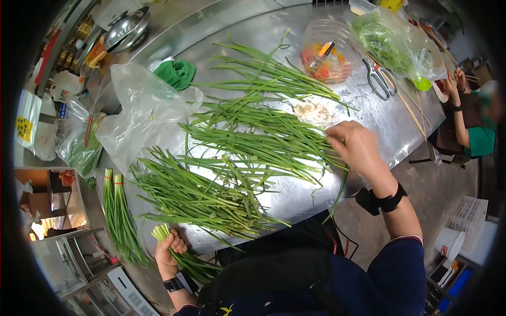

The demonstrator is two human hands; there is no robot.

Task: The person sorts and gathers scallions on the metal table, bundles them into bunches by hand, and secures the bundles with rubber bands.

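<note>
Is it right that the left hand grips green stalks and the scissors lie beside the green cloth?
The scissors lie beside the clear container, not the green cloth, as the head view shows; the left hand does grip green stalks.

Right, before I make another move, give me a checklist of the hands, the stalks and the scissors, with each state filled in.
1. Left hand has its bundle secured: ok, fingers wrapped just below the pale ends.
2. Held bundle is banded: cannot tell; no band shows, but the fingers could cover one.
3. Right hand has a grip on the middle pile: cannot tell; it is at the stalk ends, but its fingertips are partly hidden.
4. Front heap lies neat: not ok, many stalks cross and tangle.
5. Scissors are away from both hands: ok, they lie beyond the right hand, beside the clear plastic box.
</note>
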